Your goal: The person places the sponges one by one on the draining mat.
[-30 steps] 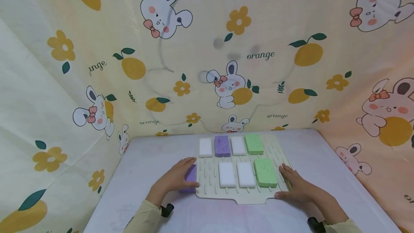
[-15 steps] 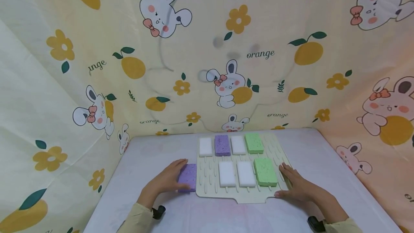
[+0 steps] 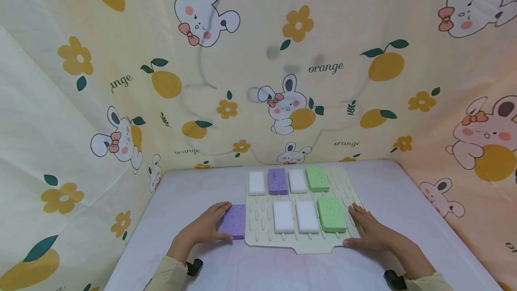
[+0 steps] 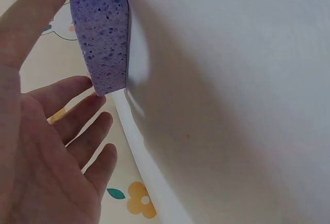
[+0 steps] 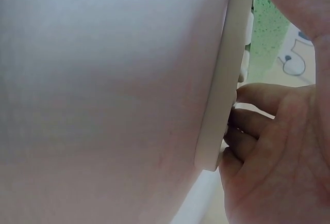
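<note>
My left hand (image 3: 203,226) lies at the left end of a purple sponge (image 3: 235,221) on the table. Its thumb and index fingertip touch or nearly touch the sponge's near and far edges; the other fingers are loosely spread in the left wrist view, where the sponge's pitted side (image 4: 103,33) shows. My right hand (image 3: 375,232) rests against the right side of a cream ridged drying mat (image 3: 258,237). In the right wrist view its fingertips meet the mat's thick edge (image 5: 219,105). The thumb reaches along the near corner.
On the mat lie white sponge blocks (image 3: 284,217), another purple sponge (image 3: 277,181) and green sponges (image 3: 332,215), in two rows. The white-covered table (image 3: 194,183) meets printed cloth walls (image 3: 250,48) at its back and sides.
My left hand has slid left from the mat's edge over the purple sponge to its left end, uncovering most of it. The sponge, the mat and my right hand keep their places.
</note>
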Motion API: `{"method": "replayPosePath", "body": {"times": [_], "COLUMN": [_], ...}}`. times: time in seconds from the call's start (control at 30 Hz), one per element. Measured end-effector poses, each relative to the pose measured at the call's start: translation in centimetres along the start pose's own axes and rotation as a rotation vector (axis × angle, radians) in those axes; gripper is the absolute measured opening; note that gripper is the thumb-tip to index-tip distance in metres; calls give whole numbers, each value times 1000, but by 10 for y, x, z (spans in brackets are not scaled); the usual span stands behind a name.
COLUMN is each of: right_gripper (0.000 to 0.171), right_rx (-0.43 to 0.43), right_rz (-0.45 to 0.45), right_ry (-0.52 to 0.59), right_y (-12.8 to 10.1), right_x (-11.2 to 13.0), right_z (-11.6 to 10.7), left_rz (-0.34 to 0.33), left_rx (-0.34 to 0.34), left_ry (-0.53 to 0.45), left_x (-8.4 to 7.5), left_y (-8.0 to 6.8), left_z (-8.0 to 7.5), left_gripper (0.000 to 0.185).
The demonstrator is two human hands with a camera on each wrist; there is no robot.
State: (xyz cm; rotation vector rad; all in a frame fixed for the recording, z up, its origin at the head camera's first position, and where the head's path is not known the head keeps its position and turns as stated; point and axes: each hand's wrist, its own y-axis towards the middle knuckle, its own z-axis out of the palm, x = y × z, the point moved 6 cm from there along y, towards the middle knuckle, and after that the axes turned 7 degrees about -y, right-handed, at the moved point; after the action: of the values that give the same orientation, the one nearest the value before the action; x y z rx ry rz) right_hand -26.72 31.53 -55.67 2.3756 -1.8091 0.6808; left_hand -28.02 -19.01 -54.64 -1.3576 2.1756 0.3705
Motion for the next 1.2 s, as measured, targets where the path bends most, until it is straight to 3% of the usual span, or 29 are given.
{"method": "replayPosePath", "body": {"times": [0.67, 0.9, 1.07, 1.2], "right_gripper": [126, 123, 124, 124], "right_rx": [-2, -8, -6, -6], "right_rz": [23, 12, 15, 13], "right_ry": [3, -10, -10, -9], "right_y": [0, -1, -2, -2], "right_x": [2, 3, 3, 3], "right_z": [1, -1, -3, -3], "left_rz": [-19, -48, -67, -45], "left_rx": [1, -26, -35, -32], "left_ry": [-28, -57, -73, -89], "left_x": [7, 9, 6, -1], "left_y": [1, -3, -2, 1], "left_z": [3, -4, -9, -8], "left_gripper": [112, 111, 110, 110]}}
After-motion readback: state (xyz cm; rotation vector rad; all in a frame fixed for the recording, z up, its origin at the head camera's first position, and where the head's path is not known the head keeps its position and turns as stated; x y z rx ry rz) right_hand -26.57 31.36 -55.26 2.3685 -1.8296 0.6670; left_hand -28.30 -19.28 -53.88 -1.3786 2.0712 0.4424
